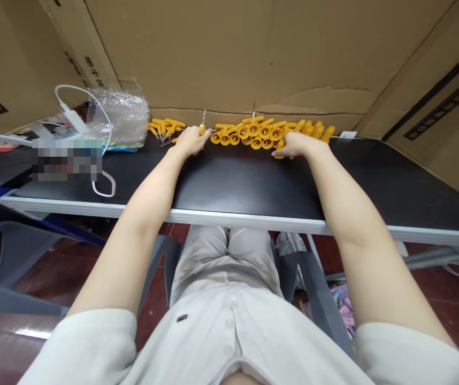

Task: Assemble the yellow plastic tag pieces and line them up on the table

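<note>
My left hand (190,140) is closed round a yellow corkscrew handle (202,129), whose metal spiral (204,116) points upward. To its left lie several yellow T-handled corkscrews (167,126) with bare metal spirals. My right hand (296,144) is closed at the right part of a stacked row, with its fingers round a yellow bell-shaped sleeve (280,144); its palm side is hidden. Several more yellow bell-shaped sleeves (256,143) lie between my hands, hollow ends facing me. Beyond my right wrist, more yellow pieces (318,130) lean together.
Cardboard (229,59) walls the back of the black table (237,184). On the left are clear plastic bags (119,112), a white cable (107,184) and a blurred-out item (67,160). A small white piece (347,135) lies at the back right. A pale metal edge (245,218) runs along the front.
</note>
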Action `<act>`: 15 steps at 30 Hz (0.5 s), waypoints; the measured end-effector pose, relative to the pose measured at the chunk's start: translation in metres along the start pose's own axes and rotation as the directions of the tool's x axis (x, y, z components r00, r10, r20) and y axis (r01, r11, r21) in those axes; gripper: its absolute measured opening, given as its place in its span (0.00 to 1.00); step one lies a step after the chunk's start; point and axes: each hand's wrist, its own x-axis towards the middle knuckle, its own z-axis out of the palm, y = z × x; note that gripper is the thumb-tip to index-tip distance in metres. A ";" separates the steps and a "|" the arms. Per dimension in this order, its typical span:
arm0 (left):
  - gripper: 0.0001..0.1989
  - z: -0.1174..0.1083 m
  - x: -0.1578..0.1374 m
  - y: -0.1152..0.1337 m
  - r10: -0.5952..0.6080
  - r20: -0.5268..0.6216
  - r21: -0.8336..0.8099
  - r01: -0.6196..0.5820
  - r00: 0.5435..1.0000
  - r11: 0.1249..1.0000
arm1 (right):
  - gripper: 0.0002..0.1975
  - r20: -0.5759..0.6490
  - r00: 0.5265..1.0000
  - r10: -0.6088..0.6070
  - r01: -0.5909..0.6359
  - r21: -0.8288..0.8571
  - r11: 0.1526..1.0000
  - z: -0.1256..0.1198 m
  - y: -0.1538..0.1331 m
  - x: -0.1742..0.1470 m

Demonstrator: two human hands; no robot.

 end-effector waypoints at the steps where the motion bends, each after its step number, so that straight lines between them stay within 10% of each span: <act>1: 0.28 -0.001 0.000 0.001 -0.003 0.009 -0.013 0.004 1.000 1.000 | 0.13 0.003 1.000 -0.004 0.004 -0.028 1.000 0.000 -0.001 0.000; 8: 0.21 -0.002 -0.002 0.002 0.049 -0.025 0.104 -0.046 0.999 0.994 | 0.18 -0.115 0.985 -0.130 0.112 -0.153 0.982 0.000 -0.015 -0.004; 15: 0.30 0.000 -0.004 0.010 0.086 0.036 0.078 -0.089 0.996 0.993 | 0.03 -0.166 0.951 -0.259 0.248 -0.087 0.965 -0.004 -0.034 -0.021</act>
